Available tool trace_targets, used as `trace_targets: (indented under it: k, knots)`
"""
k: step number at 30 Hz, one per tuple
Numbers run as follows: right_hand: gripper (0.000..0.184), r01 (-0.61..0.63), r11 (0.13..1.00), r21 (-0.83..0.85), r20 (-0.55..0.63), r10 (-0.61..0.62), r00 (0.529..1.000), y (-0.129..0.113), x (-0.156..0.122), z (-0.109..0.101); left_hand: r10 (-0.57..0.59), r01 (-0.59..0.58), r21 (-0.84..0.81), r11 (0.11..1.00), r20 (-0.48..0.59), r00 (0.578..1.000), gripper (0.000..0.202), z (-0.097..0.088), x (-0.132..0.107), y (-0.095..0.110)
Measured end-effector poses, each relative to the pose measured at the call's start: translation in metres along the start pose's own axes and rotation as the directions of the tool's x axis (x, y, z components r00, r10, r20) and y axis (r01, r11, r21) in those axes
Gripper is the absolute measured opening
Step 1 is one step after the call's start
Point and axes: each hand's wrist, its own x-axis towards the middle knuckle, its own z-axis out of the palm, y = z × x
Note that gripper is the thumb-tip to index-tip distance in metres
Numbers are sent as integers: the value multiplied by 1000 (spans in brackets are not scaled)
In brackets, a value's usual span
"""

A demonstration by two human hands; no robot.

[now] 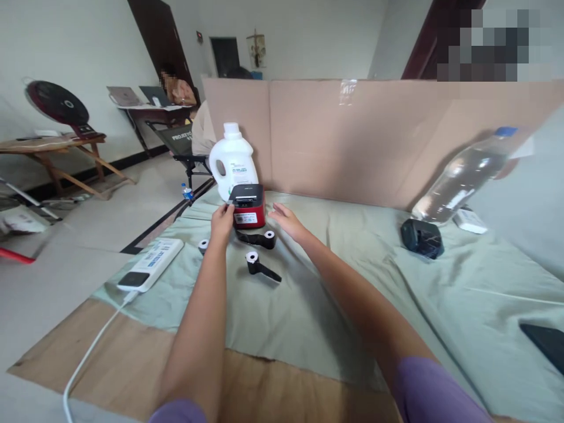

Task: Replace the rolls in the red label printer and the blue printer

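Note:
A small red and black printer (249, 207), box-shaped with a white label on its front, stands on the green cloth. My left hand (221, 222) is at its front left corner, fingers closed on the edge. To the printer's right, my right hand (286, 221) is held open, fingers stretched toward it, apparently just short of touching. In front lie a black roll with a white core (269, 239), its strip trailing left, and a nearer black roll (252, 262) with its strip pointing right. Another roll (203, 246) is partly hidden behind my left forearm.
A white jug (233, 161) stands just behind the printer, before an upright cardboard sheet (321, 138). A white power strip (152, 264) with a cable lies left. Rightward are a large clear bottle (462, 173), a black object (422, 238) and a phone (544, 341). A person sits far back.

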Motion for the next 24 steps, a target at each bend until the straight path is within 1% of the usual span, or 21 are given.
trace_targets:
  k: [1,3,5,7,10,11,13,15,17,19,21,22,24]
  knots:
    - [68,-15,1000,22,55,14,998,5,13,11,10,-10,-18,1000,13,1000,31,0,0,0]
    - [77,17,999,32,149,-21,989,13,31,28,10,-9,-43,999,25,1000,33,-1,0,2]
    - [87,85,996,14,176,-86,981,18,42,38,2,0,-71,997,33,999,34,-4,-2,4]
    - [92,130,991,-23,172,-124,977,20,47,39,5,0,-101,995,57,998,35,-6,-3,5]
    - [93,178,983,-43,207,-166,964,14,49,30,45,-32,-107,994,121,992,38,-6,-5,12]
    - [94,201,979,-39,217,-188,958,10,48,25,65,-50,-108,993,135,989,39,-4,-6,16]
    - [100,266,963,-35,199,-254,947,-1,45,10,117,-97,-135,986,149,982,40,4,-9,31]
    - [107,342,938,-52,145,-332,932,-17,36,-10,198,-165,-199,966,163,966,41,19,-17,52]
    - [110,392,913,-114,76,-385,920,-37,18,-36,293,-237,-273,932,187,938,42,38,-32,76]
    - [109,397,892,-216,1,-407,913,-57,-9,-65,372,-290,-330,898,218,903,44,59,-56,99]
    - [107,376,869,-320,-77,-420,904,-72,-46,-93,409,-307,-365,879,244,880,46,79,-90,118]
    - [106,366,858,-361,-114,-430,896,-77,-68,-106,411,-303,-376,876,252,876,47,87,-109,124]
    - [103,353,841,-409,-169,-450,877,-78,-112,-125,381,-265,-388,883,259,888,47,98,-151,130]
